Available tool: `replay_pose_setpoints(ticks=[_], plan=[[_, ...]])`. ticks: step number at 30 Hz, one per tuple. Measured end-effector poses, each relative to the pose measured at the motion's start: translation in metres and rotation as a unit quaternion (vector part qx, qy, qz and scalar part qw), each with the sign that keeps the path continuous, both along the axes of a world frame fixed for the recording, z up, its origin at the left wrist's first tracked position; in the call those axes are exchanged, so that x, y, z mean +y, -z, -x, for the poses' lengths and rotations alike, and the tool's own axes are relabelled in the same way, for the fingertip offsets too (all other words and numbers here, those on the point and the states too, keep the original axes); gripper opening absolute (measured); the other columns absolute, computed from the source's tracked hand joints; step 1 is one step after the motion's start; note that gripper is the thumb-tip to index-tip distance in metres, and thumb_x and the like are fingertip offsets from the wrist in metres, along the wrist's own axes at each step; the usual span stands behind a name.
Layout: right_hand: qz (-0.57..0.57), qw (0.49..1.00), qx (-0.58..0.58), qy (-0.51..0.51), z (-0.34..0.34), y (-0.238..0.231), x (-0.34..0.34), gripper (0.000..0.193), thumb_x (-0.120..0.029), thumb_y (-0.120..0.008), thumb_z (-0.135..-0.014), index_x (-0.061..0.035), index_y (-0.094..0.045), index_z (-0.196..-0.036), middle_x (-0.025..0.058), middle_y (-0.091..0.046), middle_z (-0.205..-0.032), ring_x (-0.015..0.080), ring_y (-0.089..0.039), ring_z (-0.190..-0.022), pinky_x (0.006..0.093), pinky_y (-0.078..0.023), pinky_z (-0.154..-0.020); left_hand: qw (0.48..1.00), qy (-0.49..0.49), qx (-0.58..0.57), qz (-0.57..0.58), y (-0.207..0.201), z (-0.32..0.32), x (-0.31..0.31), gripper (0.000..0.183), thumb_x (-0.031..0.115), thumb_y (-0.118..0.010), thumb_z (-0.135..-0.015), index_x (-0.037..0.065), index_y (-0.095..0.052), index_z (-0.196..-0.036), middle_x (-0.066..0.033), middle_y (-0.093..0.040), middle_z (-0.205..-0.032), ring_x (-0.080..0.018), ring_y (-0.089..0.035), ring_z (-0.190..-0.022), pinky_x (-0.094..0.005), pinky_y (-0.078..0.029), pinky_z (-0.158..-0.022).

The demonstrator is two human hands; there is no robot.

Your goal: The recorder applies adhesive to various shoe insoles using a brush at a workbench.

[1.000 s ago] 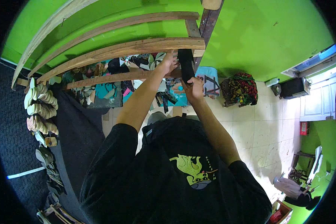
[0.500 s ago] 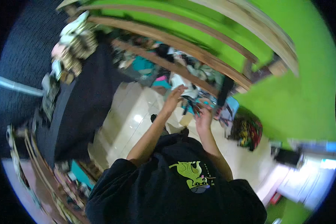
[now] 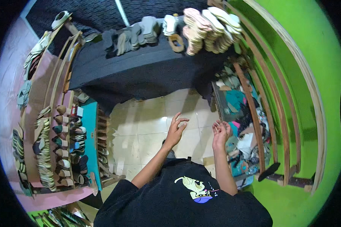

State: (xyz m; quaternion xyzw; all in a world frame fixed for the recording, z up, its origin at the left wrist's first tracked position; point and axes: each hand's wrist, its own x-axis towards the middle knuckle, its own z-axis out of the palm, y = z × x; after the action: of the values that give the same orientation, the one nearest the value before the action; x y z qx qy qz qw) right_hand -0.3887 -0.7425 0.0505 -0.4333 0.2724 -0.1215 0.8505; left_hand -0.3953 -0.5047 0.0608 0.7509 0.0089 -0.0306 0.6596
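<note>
Left hand (image 3: pixel 175 130) spread, empty, right hand (image 3: pixel 221 135) half-curled, contents unclear, black strip (image 3: pixel 269 171) long axis slanting up rightward

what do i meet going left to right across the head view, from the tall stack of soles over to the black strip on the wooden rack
tall stack of soles → teal panel → left hand → right hand → black strip
</note>
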Motion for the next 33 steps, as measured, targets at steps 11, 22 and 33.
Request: replay_pose_setpoints(ticks=[11,22,33], plan=[[0.027,0.989,-0.021,-0.144,-0.173,-0.004,0.194,0.023,-0.008,-0.059,-0.101,-0.0070,-0.052,-0.123,0.0155,-0.068,-0.121,0.0204,-0.068,-0.103,0.0335,-0.055,-0.095,0.994,-0.080,0.007,-0.073,-0.012,-0.101,0.174,0.032,0.025,-0.066,-0.102,0.012,-0.067,-0.131,-0.0154,-0.039,-0.165,-0.0311,-0.046,-0.147,-0.0448,-0.050,-0.107],[0.539,0.743,-0.273,-0.290,-0.355,-0.009,0.316,0.037,-0.001,-0.068,-0.083,-0.0018,-0.065,-0.120,0.0193,-0.062,-0.139,0.0391,-0.061,-0.126,0.0431,-0.047,-0.110,0.932,-0.108,-0.125,-0.322,-0.004,-0.307,0.297,0.047,0.028,-0.067,-0.100,0.008,-0.058,-0.142,-0.0203,-0.039,-0.163,-0.0429,-0.037,-0.150,-0.0524,-0.031,-0.123],[0.734,0.491,-0.245,-0.400,-0.476,0.009,0.377,0.053,-0.032,-0.065,-0.097,-0.0134,-0.059,-0.147,0.0179,-0.049,-0.154,0.0412,-0.041,-0.146,0.0603,-0.025,-0.124,0.855,-0.139,-0.087,-0.491,0.024,-0.397,0.384,0.046,0.030,-0.065,-0.098,0.012,-0.062,-0.141,-0.0165,-0.044,-0.159,-0.0380,-0.039,-0.148,-0.0578,-0.027,-0.124]])
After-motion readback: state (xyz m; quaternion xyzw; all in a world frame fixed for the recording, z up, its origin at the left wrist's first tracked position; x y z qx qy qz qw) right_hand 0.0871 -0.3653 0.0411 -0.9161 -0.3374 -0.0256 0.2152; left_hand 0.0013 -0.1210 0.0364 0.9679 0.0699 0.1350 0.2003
